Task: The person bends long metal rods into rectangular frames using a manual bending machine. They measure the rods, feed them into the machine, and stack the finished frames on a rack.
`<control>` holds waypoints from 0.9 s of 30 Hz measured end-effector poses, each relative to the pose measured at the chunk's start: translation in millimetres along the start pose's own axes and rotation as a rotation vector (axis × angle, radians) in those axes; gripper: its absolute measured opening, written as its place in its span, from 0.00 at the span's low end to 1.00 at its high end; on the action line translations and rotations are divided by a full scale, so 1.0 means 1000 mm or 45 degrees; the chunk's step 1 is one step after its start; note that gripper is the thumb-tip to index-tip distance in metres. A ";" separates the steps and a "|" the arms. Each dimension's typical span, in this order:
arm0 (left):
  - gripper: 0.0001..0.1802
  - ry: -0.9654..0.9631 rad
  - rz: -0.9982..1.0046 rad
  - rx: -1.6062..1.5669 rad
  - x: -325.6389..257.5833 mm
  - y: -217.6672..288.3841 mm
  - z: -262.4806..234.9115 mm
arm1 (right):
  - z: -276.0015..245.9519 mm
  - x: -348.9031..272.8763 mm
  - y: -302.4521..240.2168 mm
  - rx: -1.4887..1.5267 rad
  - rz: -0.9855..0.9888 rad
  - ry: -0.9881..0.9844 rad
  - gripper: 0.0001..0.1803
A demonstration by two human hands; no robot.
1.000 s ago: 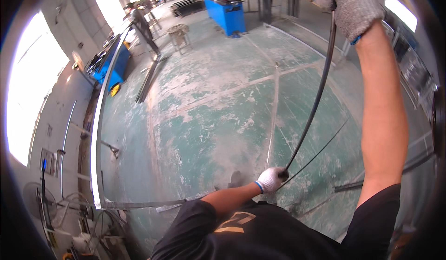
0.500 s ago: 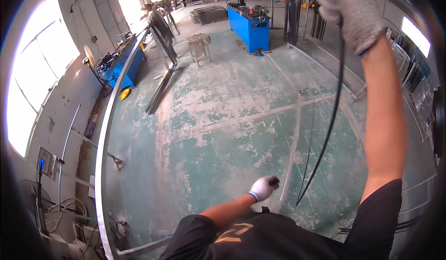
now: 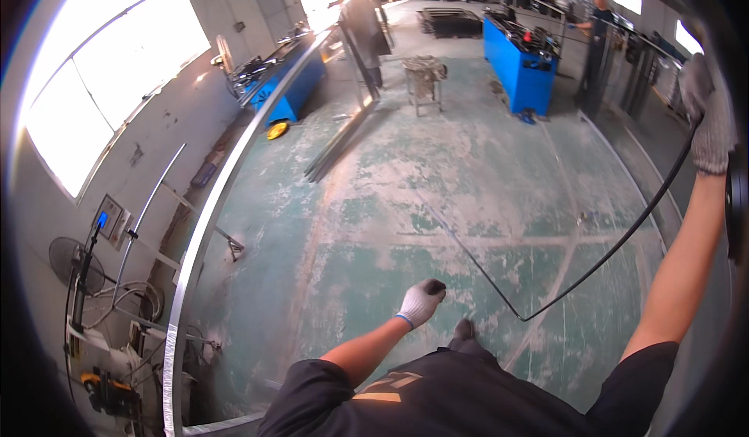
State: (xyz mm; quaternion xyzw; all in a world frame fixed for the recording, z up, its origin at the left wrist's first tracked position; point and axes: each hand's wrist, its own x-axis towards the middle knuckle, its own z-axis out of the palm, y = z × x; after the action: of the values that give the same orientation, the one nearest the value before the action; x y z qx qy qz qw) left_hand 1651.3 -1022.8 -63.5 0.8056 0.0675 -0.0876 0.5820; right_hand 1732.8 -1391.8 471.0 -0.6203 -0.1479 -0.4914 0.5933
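Black cable [image 3: 523, 317] is seen in the head view, gripped near the right edge by the gloved right hand [image 3: 706, 117]. From there it is hung in a long curve over the worn green floor [image 3: 374, 242], then bent sharply back; floor contact cannot be told. The gloved left hand [image 3: 421, 301] is held apart from it; how far its fingers are closed cannot be told. Leftward, a silver frame [image 3: 204, 232] is seen.
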 end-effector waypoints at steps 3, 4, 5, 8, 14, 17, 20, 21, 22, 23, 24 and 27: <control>0.17 0.168 -0.139 -0.202 0.073 0.030 -0.025 | 0.019 0.056 0.104 0.147 0.145 0.075 0.23; 0.17 0.187 -0.118 -0.361 0.089 0.048 -0.031 | 0.032 0.071 0.124 0.212 0.221 0.107 0.25; 0.16 0.239 -0.085 -0.406 0.106 0.063 -0.047 | 0.081 0.058 0.123 0.323 0.254 0.213 0.24; 0.16 0.435 -0.007 -0.634 0.144 0.093 -0.102 | 0.163 0.083 0.214 0.433 0.338 -0.010 0.21; 0.16 0.698 0.213 -0.886 0.246 0.132 -0.245 | 0.351 0.070 0.335 0.550 0.253 -0.327 0.22; 0.19 0.770 0.369 -1.037 0.300 0.159 -0.329 | 0.444 0.055 0.391 0.546 0.203 -0.410 0.21; 0.29 0.679 0.592 -1.143 0.346 0.183 -0.417 | 0.535 0.035 0.454 0.611 0.251 -0.477 0.21; 0.29 0.645 0.715 -1.120 0.356 0.201 -0.445 | 0.561 0.034 0.463 0.685 0.326 -0.506 0.21; 0.30 0.661 0.771 -1.087 0.364 0.223 -0.473 | 0.585 0.034 0.468 0.746 0.385 -0.538 0.20; 0.29 0.625 0.826 -1.198 0.380 0.230 -0.501 | 0.613 0.032 0.493 0.755 0.377 -0.560 0.20; 0.29 0.404 0.975 -1.267 0.393 0.249 -0.527 | 0.640 0.031 0.518 0.763 0.381 -0.582 0.19; 0.31 0.357 1.002 -1.311 0.431 0.275 -0.590 | 0.717 0.028 0.584 0.793 0.431 -0.599 0.19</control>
State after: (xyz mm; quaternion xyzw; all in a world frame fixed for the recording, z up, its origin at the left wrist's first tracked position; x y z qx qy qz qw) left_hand 2166.8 -546.2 278.0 0.3930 -0.1233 0.2806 0.8669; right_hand 2504.4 -918.4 281.9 -0.5221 -0.3166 -0.1638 0.7748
